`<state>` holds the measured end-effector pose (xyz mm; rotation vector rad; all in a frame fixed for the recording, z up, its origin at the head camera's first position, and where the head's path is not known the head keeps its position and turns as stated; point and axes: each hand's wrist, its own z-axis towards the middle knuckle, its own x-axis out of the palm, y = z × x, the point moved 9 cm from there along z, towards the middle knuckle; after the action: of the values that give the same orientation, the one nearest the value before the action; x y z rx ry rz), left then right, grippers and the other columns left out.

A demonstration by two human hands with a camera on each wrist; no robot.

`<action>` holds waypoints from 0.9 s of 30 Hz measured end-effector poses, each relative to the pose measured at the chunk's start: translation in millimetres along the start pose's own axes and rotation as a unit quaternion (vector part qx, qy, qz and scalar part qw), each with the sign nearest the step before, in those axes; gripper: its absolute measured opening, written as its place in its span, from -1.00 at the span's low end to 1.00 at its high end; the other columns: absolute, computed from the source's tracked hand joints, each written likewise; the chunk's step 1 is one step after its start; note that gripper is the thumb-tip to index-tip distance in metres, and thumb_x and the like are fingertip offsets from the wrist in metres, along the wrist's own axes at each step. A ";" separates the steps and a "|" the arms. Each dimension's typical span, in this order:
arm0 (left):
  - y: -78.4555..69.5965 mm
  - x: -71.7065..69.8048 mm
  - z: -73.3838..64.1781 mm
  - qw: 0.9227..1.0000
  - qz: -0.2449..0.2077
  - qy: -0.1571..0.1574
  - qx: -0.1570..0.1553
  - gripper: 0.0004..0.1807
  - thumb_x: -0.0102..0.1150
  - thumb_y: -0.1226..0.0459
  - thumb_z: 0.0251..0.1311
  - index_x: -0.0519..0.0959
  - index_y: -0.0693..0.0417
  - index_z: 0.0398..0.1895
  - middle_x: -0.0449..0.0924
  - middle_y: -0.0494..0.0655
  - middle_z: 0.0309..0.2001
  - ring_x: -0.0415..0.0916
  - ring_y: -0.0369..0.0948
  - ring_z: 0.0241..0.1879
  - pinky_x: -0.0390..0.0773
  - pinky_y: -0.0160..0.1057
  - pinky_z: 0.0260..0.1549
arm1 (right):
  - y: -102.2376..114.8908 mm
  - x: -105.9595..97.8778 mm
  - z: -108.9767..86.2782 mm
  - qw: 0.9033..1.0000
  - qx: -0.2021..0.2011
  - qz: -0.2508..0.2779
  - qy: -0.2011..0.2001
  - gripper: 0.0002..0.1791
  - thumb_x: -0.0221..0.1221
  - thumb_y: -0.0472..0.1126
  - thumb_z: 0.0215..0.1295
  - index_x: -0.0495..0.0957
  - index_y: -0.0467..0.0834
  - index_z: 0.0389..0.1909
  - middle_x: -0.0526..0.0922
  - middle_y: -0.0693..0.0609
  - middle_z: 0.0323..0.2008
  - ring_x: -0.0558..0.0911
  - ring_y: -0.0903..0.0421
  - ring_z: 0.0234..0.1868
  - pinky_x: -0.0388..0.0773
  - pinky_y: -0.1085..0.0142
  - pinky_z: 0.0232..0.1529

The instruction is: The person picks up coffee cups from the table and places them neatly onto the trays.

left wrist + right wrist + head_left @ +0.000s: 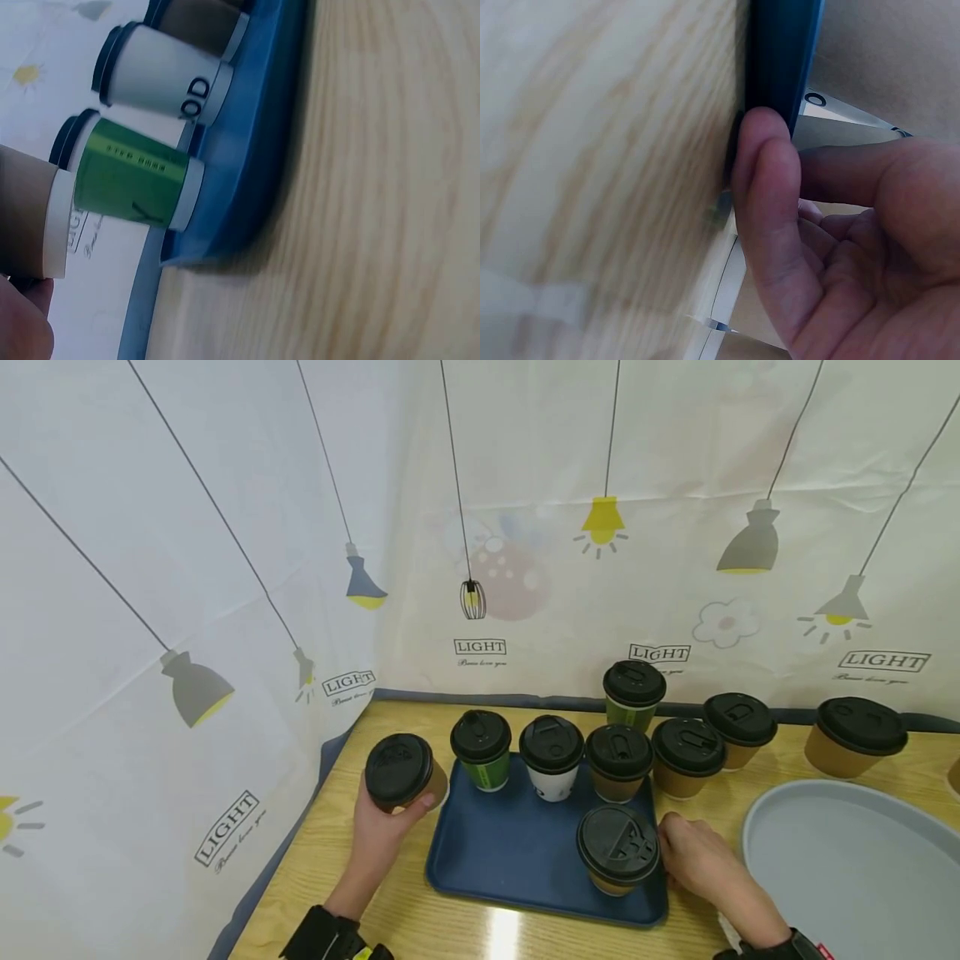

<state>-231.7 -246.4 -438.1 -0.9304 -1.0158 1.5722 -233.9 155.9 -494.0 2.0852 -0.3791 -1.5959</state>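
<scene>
My left hand (pixel 377 835) grips a brown paper coffee cup (pixel 401 770) with a black lid, tilted and raised beside the left edge of the blue tray (pixel 502 847). Thumb and fingers of my right hand (pixel 697 857) pinch the tray's right rim, seen close up in the right wrist view. Along the tray's back stand a green coffee cup (pixel 482 750), a white coffee cup (pixel 553 760) and a brown one (pixel 619 762), all black-lidded. Another brown lidded cup (pixel 617 852) stands at the tray's front right, near my right hand.
Behind the tray is a second green cup (pixel 633 695). More brown lidded cups (pixel 688 760) stand on the wooden table (pixel 300 877) to the right, by a large pale grey round tray (pixel 847 860). A lamp-patterned cloth (pixel 540 552) hangs at the back and left.
</scene>
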 end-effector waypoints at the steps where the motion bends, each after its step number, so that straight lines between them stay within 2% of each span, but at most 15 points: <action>1: -0.7 4.3 -1.9 1.000 -0.004 0.009 0.003 -0.11 0.45 0.61 0.00 0.30 0.22 0.44 0.51 -0.14 0.20 0.54 -0.25 0.10 0.60 -0.36 0.00 | -0.2 -0.1 0.1 1.000 -0.001 0.002 0.000 -0.65 0.05 -0.39 0.44 0.48 -0.10 -0.60 0.52 0.11 -0.77 0.49 0.15 -0.63 0.43 0.24 -0.48; 7: -6.9 33.5 -15.1 0.998 0.000 0.064 0.014 -0.10 0.52 0.56 -0.07 0.33 0.26 0.42 0.54 -0.09 0.22 0.52 -0.25 0.17 0.53 -0.30 0.15 | -4.0 2.3 2.2 1.000 -0.006 0.005 0.004 -0.64 0.04 -0.40 0.41 0.47 -0.08 -0.61 0.51 0.11 -0.78 0.48 0.15 -0.64 0.41 0.24 -0.49; 11: -3.9 55.5 -25.3 0.993 0.000 0.114 -0.022 -0.08 0.58 0.47 -0.06 0.34 0.13 0.43 0.52 -0.07 0.27 0.48 -0.22 0.25 0.46 -0.18 0.27 | -4.3 2.8 2.0 1.000 -0.003 0.007 0.004 -0.65 0.02 -0.39 0.45 0.45 -0.09 -0.58 0.51 0.10 -0.76 0.49 0.15 -0.65 0.41 0.24 -0.50; 16: 3.7 82.6 -35.0 0.980 -0.020 0.185 -0.073 -0.05 0.61 0.41 -0.06 0.33 0.00 0.44 0.51 -0.05 0.30 0.47 -0.12 0.29 0.41 -0.04 0.32 | -3.3 2.0 0.6 1.000 0.003 0.011 0.001 -0.68 0.00 -0.41 0.47 0.43 -0.12 -0.53 0.50 0.09 -0.72 0.51 0.14 -0.65 0.41 0.24 -0.50; 22: 8.5 107.6 -43.3 0.965 -0.018 0.248 -0.084 -0.08 0.62 0.34 -0.02 0.35 -0.08 0.44 0.52 -0.09 0.30 0.47 -0.10 0.29 0.41 0.01 0.33 | -3.5 2.1 0.4 1.000 0.006 0.012 0.001 -0.68 0.02 -0.44 0.43 0.41 -0.12 -0.56 0.49 0.08 -0.72 0.50 0.14 -0.65 0.41 0.24 -0.49; 27: 13.0 122.6 -48.9 0.955 -0.002 0.285 -0.088 -0.08 0.63 0.28 -0.02 0.39 -0.20 0.45 0.54 -0.18 0.28 0.48 -0.13 0.29 0.40 0.03 0.33 | -3.0 2.1 0.2 1.000 0.007 0.014 0.004 -0.68 0.02 -0.43 0.45 0.42 -0.12 -0.55 0.49 0.08 -0.71 0.51 0.14 -0.64 0.41 0.24 -0.49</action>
<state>-215.4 -120.7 -477.1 -1.4013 -0.7430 1.1136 -233.7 157.3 -497.3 2.0855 -0.4160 -1.5730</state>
